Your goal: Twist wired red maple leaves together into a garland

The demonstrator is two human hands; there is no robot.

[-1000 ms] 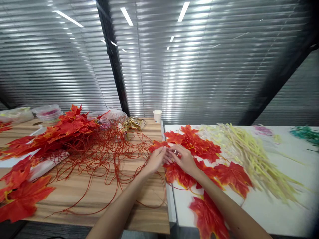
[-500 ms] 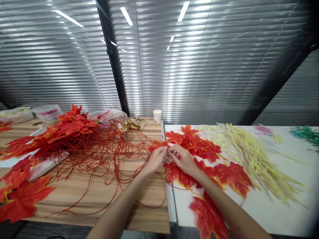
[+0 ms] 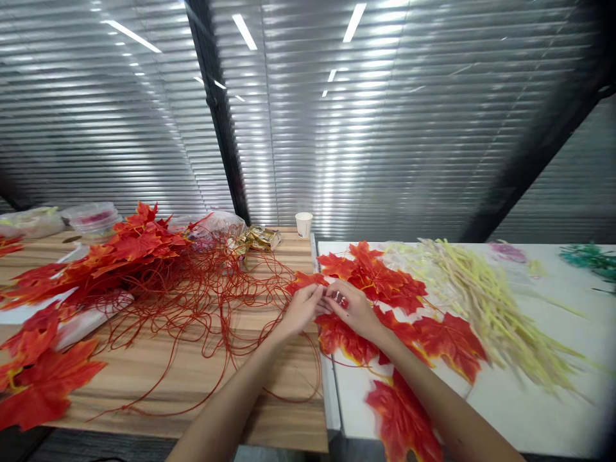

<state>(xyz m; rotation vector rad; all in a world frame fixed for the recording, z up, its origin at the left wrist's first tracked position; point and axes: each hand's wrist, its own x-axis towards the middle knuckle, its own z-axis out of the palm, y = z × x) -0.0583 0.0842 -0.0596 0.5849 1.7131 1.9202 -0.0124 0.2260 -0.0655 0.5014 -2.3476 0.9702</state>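
Note:
My left hand (image 3: 302, 309) and my right hand (image 3: 353, 308) meet fingertip to fingertip above the seam between the two tables. Both are closed in a pinch. A red artificial maple leaf (image 3: 306, 280) sticks out just beyond my left fingers, which appear to hold it by its base. Whatever my right fingers pinch is too small and covered to make out; a ring shows on that hand. A thin red cord (image 3: 318, 359) loops down below the hands. More red maple leaves (image 3: 380, 279) lie behind and under my right hand and forearm.
On the wooden table (image 3: 289, 423), a tangle of red cords (image 3: 212, 295) trails from a heap of maple leaves (image 3: 139, 244). Gold wrappers (image 3: 260, 239) and a paper cup (image 3: 303, 224) stand behind. Pale yellow strips (image 3: 495, 308) cover part of the white table (image 3: 543, 410).
My right fingers have shifted very slightly against the left ones. Everything else stays where it was.

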